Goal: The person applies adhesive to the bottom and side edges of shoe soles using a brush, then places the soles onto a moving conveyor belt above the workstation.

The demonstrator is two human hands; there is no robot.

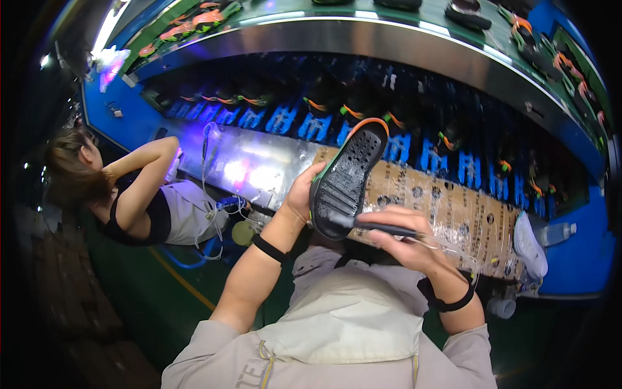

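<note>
A black shoe sole (346, 175) with an orange and green rim is tilted up in front of me, its hollowed, perforated inner side facing me. My left hand (302, 191) is closed on its left edge. In my right hand (408, 236) is a brush (382, 227) with a dark handle, a thin clear tube trailing from it towards my wrist. The pale, blurred tip of the brush lies over the lower end of the sole, seemingly touching it. Part of the sole there looks wet and shiny.
Brown cardboard (427, 201) covers the bench before me. Behind it, blue holders (311, 127) carry several dark shoe parts. Above runs a green conveyor (427, 14) with shoes. A co-worker (139, 181) sits at left. A clear bottle (557, 233) and a white shoe-shaped piece (530, 245) lie at right.
</note>
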